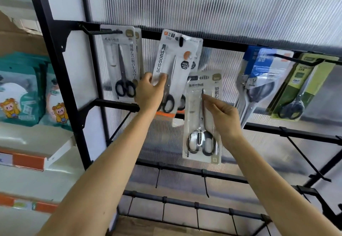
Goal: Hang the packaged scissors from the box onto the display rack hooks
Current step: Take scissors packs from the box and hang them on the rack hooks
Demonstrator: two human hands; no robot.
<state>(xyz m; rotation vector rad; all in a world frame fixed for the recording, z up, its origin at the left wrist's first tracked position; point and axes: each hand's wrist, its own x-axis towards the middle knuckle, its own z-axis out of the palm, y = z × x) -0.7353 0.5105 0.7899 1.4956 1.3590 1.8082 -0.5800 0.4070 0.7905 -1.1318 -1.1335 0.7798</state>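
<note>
My left hand (150, 92) grips the lower left edge of a white "SCISSORS" pack (173, 63), whose top slot sits on a black hook (181, 41) of the rack. My right hand (223, 114) pinches a clear pack of silver-handled scissors (200, 124), held upright in the air below and right of that hook. Another pack with black-handled scissors (121, 65) hangs on the hook at the left. A blue pack (259, 80) and a green pack (299, 89) hang at the right. The box is out of view.
Black rack bars (185, 171) below carry several bare hooks. A ribbed translucent panel (222, 4) backs the rack. A white shelf (37, 143) at the left holds teal cartoon packages (22, 91). Cardboard shows at the bottom edge.
</note>
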